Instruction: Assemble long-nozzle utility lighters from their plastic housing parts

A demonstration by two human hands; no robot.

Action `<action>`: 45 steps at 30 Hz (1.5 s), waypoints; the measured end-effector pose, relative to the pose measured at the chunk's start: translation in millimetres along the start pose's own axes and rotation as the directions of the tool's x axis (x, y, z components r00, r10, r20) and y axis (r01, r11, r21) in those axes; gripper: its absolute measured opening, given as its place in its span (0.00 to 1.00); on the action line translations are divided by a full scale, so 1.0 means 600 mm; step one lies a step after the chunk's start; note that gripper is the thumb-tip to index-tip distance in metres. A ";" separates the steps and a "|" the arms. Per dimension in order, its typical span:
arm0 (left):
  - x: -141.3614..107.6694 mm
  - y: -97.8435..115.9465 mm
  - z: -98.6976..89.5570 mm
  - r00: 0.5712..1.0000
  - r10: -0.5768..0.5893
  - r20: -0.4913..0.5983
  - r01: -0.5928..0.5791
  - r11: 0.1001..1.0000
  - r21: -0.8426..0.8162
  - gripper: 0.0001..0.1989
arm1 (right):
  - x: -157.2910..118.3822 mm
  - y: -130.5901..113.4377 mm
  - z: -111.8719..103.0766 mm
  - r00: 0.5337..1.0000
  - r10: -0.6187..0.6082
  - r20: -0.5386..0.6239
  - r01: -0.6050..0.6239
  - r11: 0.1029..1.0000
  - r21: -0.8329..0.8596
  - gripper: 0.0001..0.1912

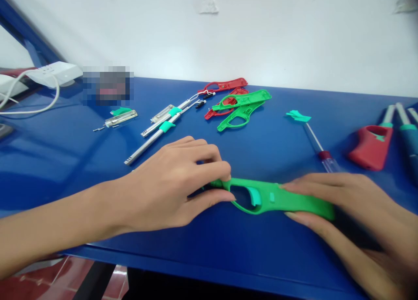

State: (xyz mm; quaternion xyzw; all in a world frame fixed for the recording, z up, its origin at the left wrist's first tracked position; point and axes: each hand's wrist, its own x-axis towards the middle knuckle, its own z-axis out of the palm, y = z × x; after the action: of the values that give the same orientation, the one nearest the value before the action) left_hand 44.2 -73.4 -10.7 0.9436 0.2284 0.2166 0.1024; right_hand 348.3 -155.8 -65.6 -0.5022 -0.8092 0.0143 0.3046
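Two bare hands share a green handle casing (295, 200) just above a blue counter (183, 258), between four and five o'clock from the middle of the view. The left hand (183, 178) pinches the narrow end, at the casing's nine o'clock, between thumb and fingers; the right hand (369, 208), partly blurred, closes on the broad end at three o'clock, thumb below and fingers above.

The grip looks secure, but uneven pressure from the two ends could twist the casing or part its seam, if there is one; its underside is hidden. A teal trigger (255, 196) shows in the finger loop, and a slipped fingertip could catch it or push it askew.

Between one and two o'clock from the casing, a screwdriver (325, 155) lies close to the right hand, where a careless knuckle could set its round handle rolling. At ten o'clock, slim metal tubes (152, 139) and a clear reservoir (121, 118) with tiny loose pins (98, 129) sit unsecured; a sweep of the left forearm could scatter them. At eleven, overlapping green shells (250, 99) and red shells (233, 84) could snag on one another if one were tugged free.
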 end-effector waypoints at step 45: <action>-0.001 0.024 0.006 0.952 0.277 -0.128 -0.231 0.928 0.292 0.09 | 0.005 -0.033 -0.031 0.967 -0.233 0.104 0.241 0.968 -0.064 0.21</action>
State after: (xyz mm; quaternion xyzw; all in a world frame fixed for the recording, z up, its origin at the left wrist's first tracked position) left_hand 50.9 -86.5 -9.8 0.9487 0.1396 0.2728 -0.0773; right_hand 340.9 -168.7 -42.4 -0.4117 -0.8771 -0.0293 0.2456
